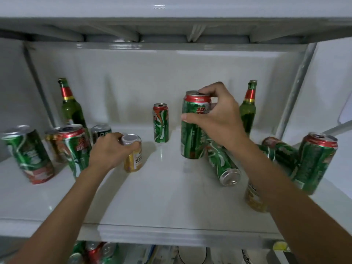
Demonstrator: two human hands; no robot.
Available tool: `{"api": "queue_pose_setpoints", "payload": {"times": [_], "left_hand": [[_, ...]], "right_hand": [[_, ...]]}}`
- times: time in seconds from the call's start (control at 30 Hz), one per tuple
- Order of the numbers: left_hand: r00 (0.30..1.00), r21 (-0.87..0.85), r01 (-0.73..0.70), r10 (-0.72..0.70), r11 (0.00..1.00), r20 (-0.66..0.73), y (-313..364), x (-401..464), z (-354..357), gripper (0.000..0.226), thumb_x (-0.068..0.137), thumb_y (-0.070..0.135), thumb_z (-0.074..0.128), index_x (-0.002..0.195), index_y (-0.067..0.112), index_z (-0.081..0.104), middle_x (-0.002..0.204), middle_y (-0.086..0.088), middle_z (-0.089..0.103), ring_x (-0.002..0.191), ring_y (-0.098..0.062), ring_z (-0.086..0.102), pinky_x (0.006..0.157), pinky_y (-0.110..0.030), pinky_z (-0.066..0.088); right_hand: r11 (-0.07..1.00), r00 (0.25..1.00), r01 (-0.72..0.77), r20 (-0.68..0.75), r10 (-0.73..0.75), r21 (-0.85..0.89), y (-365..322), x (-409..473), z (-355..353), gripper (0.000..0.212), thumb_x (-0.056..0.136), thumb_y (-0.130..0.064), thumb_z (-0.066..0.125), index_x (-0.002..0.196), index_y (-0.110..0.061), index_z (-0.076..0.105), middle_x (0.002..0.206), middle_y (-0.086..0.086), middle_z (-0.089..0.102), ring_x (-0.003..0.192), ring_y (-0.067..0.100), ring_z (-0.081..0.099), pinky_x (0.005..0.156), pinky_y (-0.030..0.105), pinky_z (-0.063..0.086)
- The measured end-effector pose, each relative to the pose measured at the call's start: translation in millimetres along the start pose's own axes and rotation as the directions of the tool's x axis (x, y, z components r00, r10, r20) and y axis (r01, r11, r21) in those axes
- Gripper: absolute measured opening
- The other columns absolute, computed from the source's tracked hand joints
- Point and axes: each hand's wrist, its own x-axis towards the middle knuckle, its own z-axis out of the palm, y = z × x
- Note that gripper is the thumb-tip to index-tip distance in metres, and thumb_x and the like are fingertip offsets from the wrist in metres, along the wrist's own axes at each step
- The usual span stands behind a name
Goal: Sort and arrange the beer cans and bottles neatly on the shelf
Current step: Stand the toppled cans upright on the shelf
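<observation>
Right hand [219, 119] clamped on tall green can [192, 130], mid-shelf [152, 197]. Left hand [108, 151] wrapped round gold can [133, 157]. Risk: forearm nudges lying can [222, 164], rolls off edge; bottle [248, 109] close behind, could tip.

The tall can [193, 126] in my right hand [219, 119] is green with white swirls and a red band round its top. The short can [132, 155] under my left hand [108, 151] is golden yellow with a white label and a silver end. The two bottles [71, 107] [248, 109] at the back are dark green glass with red and gold neck foil. The shelf [162, 206] is plain white. A small black can [101, 131] carries white lettering.
</observation>
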Motion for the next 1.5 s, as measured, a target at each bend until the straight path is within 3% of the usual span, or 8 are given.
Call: {"api": "queue_pose_setpoints", "payload": {"times": [0.13, 0.4, 0.67, 0.83, 1.1, 1.23, 1.43, 1.5], "left_hand": [[0.998, 0.005, 0.061, -0.061, 0.998, -0.030, -2.0, 0.8, 0.6, 0.049, 0.074, 0.070, 0.064, 0.077, 0.021, 0.069, 0.078, -0.003, 0.070, 0.076, -0.027, 0.066, 0.068, -0.034, 0.055], [0.997, -0.215, 0.071, -0.077, 0.974, -0.020, -14.5, 10.8, -1.4, 0.039, 0.076, 0.057, 0.073, 0.104, 0.030, 0.073, 0.101, 0.000, 0.075, 0.098, -0.028, 0.069, 0.087, -0.043, 0.059], [0.998, -0.302, 0.027, -0.046, 0.953, -0.054, -15.4, 14.2, 13.4, 0.039, 0.095, 0.037, 0.069, 0.126, 0.013, 0.064, 0.120, -0.009, 0.071, 0.114, -0.033, 0.064, 0.087, -0.035, 0.045], [0.998, -0.322, 0.033, -0.049, 0.946, -0.040, -19.7, 15.9, 24.6, 0.069, 0.094, 0.030, 0.068, 0.156, 0.013, 0.042, 0.157, -0.016, 0.047, 0.142, -0.036, 0.047, 0.115, -0.048, 0.041], [0.909, -0.326, -0.326, 0.200, 0.888, -0.365, 18.9, -1.9, 9.4, 0.048, 0.091, 0.018, 0.068, 0.138, 0.020, 0.056, 0.143, -0.008, 0.053, 0.120, -0.020, 0.054, 0.105, -0.041, 0.046], [0.828, -0.284, -0.483, 0.327, 0.828, -0.455, 43.9, -11.7, -3.2, 0.039, 0.094, 0.014, 0.068, 0.132, 0.013, 0.060, 0.139, -0.011, 0.055, 0.127, -0.016, 0.049, 0.100, -0.016, 0.038], [0.697, -0.266, -0.683, 0.499, 0.680, -0.515, 92.2, -33.9, 0.2, 0.038, 0.085, 0.003, 0.063, 0.124, 0.002, 0.064, 0.123, 0.010, 0.055, 0.121, 0.010, 0.046, 0.109, -0.010, 0.032], [0.685, -0.308, -0.718, 0.556, 0.624, -0.470, 114.1, -45.8, 6.7, 0.038, 0.085, 0.006, 0.063, 0.123, 0.005, 0.065, 0.122, 0.009, 0.056, 0.121, 0.004, 0.050, 0.107, -0.015, 0.037]], "right_hand": [[0.998, 0.998, -0.034, 0.059, 0.031, 0.050, 14.4, -3.3, 72.5, 0.071, 0.048, -0.034, 0.097, 0.105, -0.025, 0.055, 0.110, -0.001, 0.060, 0.096, 0.017, 0.064, 0.084, 0.038, 0.058], [0.995, 0.988, -0.059, 0.146, 0.047, 0.075, 26.3, -19.5, 144.2, 0.071, 0.056, -0.026, 0.096, 0.110, -0.026, 0.049, 0.116, -0.003, 0.048, 0.101, 0.010, 0.057, 0.084, 0.021, 0.049], [0.997, 0.983, -0.077, 0.170, 0.073, 0.017, 29.5, -22.8, 152.4, 0.068, 0.064, -0.025, 0.091, 0.112, -0.026, 0.043, 0.118, -0.005, 0.043, 0.096, 0.000, 0.053, 0.076, 0.008, 0.041], [0.999, 0.982, -0.038, 0.185, 0.042, -0.024, 29.8, -28.3, 156.1, 0.068, 0.072, -0.024, 0.085, 0.122, -0.027, 0.039, 0.124, -0.005, 0.040, 0.102, 0.013, 0.059, 0.087, 0.027, 0.053], [0.997, 0.960, -0.052, 0.271, 0.067, -0.063, 26.1, -29.8, 118.5, 0.069, 0.081, -0.028, 0.079, 0.138, -0.028, 0.042, 0.135, -0.002, 0.048, 0.118, 0.012, 0.053, 0.101, 0.032, 0.047], [0.987, 0.985, -0.091, 0.137, 0.108, -0.131, 22.5, -33.0, 61.9, 0.033, 0.085, -0.025, 0.077, 0.114, -0.019, 0.063, 0.115, -0.004, 0.065, 0.101, 0.011, 0.061, 0.087, 0.028, 0.052], [0.986, 0.992, -0.114, -0.059, 0.108, -0.124, 12.7, -53.1, -52.4, 0.010, 0.087, -0.015, 0.077, 0.095, -0.021, 0.073, 0.091, -0.010, 0.074, 0.088, 0.005, 0.071, 0.083, 0.025, 0.058], [0.989, 0.983, -0.112, -0.154, 0.097, -0.092, 4.6, -60.7, -93.7, 0.010, 0.086, -0.013, 0.077, 0.090, -0.022, 0.075, 0.085, -0.006, 0.076, 0.084, 0.011, 0.072, 0.081, 0.031, 0.060]]}}
